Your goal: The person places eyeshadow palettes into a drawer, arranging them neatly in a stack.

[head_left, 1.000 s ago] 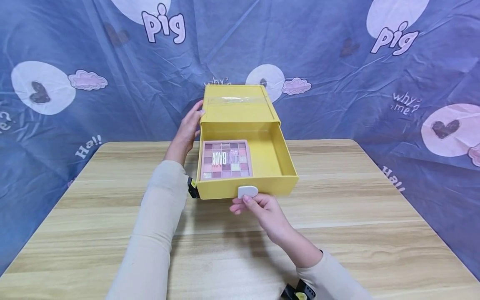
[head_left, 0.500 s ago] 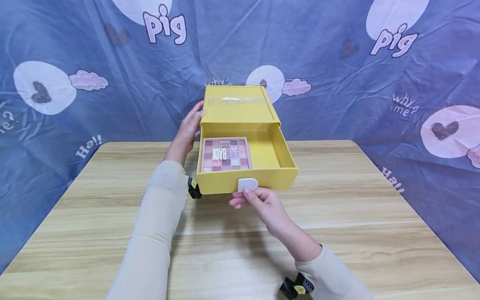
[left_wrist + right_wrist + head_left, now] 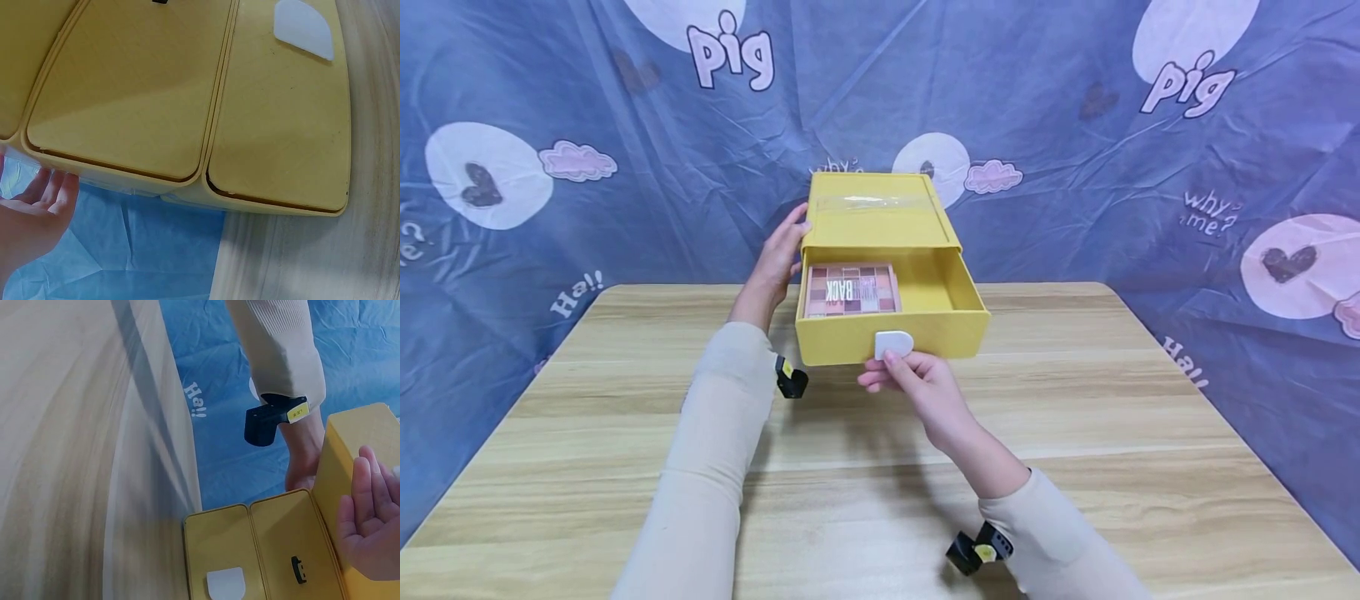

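A yellow drawer cabinet (image 3: 880, 227) stands at the table's far side, its top drawer (image 3: 838, 340) partly pulled out. Inside, on the left, lies a pink eyeshadow palette (image 3: 850, 292) with a grid of coloured pans. My right hand (image 3: 934, 396) pinches the drawer's white tab handle (image 3: 893, 343), thumb in front and fingers below. My left hand (image 3: 773, 257) rests against the cabinet's left side, its fingers (image 3: 65, 197) extended along the wall in the left wrist view. Beneath are two pushed-in drawers, the middle one (image 3: 131, 87) with a black handle (image 3: 299, 570), the lowest one (image 3: 281, 131) with a white tab.
The wooden table (image 3: 625, 450) reaches to a blue patterned cloth (image 3: 685, 167) hanging right behind the cabinet. Black wrist cameras sit on both forearms; the right one (image 3: 977, 550) is close above the tabletop. Clear tape (image 3: 880, 202) crosses the cabinet's top.
The top drawer has slid inward, away from me, and the palette has gone back with it. My right hand has moved forward with the handle; my left hand has stayed put.
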The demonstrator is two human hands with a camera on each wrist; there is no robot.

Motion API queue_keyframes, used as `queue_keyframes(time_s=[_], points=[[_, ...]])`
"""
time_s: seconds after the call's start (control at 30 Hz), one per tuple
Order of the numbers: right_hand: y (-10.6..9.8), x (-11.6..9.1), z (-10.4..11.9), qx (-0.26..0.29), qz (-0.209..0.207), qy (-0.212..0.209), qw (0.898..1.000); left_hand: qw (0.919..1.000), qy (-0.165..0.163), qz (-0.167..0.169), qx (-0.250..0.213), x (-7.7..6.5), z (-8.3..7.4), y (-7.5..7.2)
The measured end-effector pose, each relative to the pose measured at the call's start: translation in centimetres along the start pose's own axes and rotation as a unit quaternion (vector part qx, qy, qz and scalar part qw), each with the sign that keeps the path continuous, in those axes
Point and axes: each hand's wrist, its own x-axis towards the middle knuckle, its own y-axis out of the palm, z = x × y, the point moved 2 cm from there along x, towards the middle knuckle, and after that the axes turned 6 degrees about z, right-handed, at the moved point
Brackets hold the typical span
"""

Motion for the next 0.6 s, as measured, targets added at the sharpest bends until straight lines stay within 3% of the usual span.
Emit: queue_keyframes(time_s=[0.07, 0.2, 0.27, 0.3, 0.33, 0.37, 0.43, 0.5, 0.6], points=[[-0.2, 0.5, -0.6, 0.006, -0.002, -0.003, 1.0, 1.0, 0.0, -0.001, 0.002, 0.0, 0.1, 0.0], [0.8, 1.0, 1.2, 0.016, -0.025, 0.002, 1.0, 1.0, 0.002, -0.002, 0.001, 0.0, 0.1, 0.0], [0.1, 1.7, -0.3, 0.022, -0.04, 0.008, 0.999, 1.0, 0.004, 0.0, 0.0, 0.0, 0.1, 0.0], [0.4, 1.8, 0.2, 0.02, -0.051, 0.018, 0.998, 1.0, 0.004, 0.001, -0.001, 0.0, 0.1, 0.0], [-0.2, 2.3, -1.3, 0.029, -0.046, 0.013, 0.998, 1.0, 0.005, 0.001, -0.001, 0.0, 0.1, 0.0], [-0.1, 2.4, -1.0, 0.032, -0.049, 0.014, 0.998, 1.0, 0.005, 0.001, -0.002, 0.0, 0.1, 0.0], [0.5, 2.4, 0.4, 0.031, -0.066, 0.03, 0.997, 1.0, 0.006, 0.002, -0.003, 0.0, 0.1, 0.0], [2.2, 1.9, 4.1, 0.033, -0.08, 0.049, 0.995, 1.0, 0.006, 0.002, -0.003, 0.0, 0.1, 0.0], [2.9, 1.8, 6.2, 0.034, -0.092, 0.069, 0.993, 1.0, 0.007, 0.002, -0.002, 0.0, 0.2, 0.0]])
